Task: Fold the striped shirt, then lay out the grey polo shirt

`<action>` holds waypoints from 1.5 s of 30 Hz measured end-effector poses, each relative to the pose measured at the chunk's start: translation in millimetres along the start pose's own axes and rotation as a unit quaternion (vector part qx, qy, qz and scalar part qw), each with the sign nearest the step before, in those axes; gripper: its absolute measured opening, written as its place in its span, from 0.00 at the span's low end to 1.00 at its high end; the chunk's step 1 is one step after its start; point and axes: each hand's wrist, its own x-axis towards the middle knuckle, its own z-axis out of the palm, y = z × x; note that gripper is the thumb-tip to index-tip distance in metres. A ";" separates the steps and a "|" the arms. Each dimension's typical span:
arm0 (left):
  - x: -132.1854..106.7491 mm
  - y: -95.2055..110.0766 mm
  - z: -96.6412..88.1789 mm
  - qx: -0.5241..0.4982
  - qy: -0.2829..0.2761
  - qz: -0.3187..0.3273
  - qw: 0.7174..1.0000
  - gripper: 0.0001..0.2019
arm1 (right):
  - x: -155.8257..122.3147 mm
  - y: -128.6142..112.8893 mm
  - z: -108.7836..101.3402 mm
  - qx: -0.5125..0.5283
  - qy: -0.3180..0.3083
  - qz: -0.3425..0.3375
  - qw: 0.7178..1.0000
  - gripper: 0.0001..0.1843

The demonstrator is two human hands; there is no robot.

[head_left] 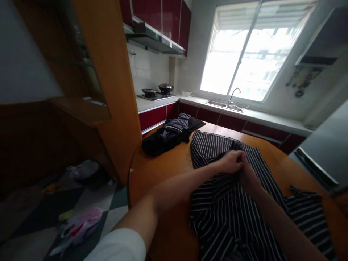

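Note:
A black shirt with white stripes [225, 206] lies spread on the wooden table [168, 170], with one sleeve reaching out to the right. Over its upper part, my left hand [231, 162] and my right hand [248, 175] meet, nearly touching. Both are closed on the striped shirt's gathered dark cloth; the fingertips are partly hidden behind the hands. Farther back on the left of the table rests a heap of black and grey clothing [174, 132], apart from both hands.
A wooden cabinet [108, 72] rises beside the table's left edge. Plastic bags [81, 224] lie on the checkered floor at the left. Behind the table run a counter with a sink [228, 106] and a stove with pans [165, 87]. A pale appliance [323, 145] stands at the right.

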 end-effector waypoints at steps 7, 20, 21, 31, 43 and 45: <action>-31.6 9.6 24.9 0.028 -0.003 0.029 0.999 0.18 | -6.6 42.2 -78.4 0.024 0.198 0.086 0.976 0.40; -91.4 -69.7 -23.8 0.196 0.006 -0.032 0.980 0.15 | -39.7 13.1 -130.6 -0.304 0.324 -0.020 0.895 0.25; -93.0 -68.1 -20.7 0.200 -0.013 -0.030 0.979 0.16 | -39.9 11.8 -132.3 -0.325 0.317 -0.022 0.891 0.25; -114.5 -46.6 -2.2 0.190 -0.219 0.053 0.956 0.29 | -25.7 40.1 -156.7 -0.460 0.232 0.003 0.857 0.25; -98.9 -33.5 -12.9 -0.014 -0.229 0.042 0.972 0.18 | -21.2 50.6 -150.7 -0.466 0.185 0.015 0.865 0.26; -101.2 -21.4 -9.8 -0.027 -0.161 -0.038 0.986 0.18 | -26.1 46.7 -137.5 -0.479 0.164 0.003 0.862 0.28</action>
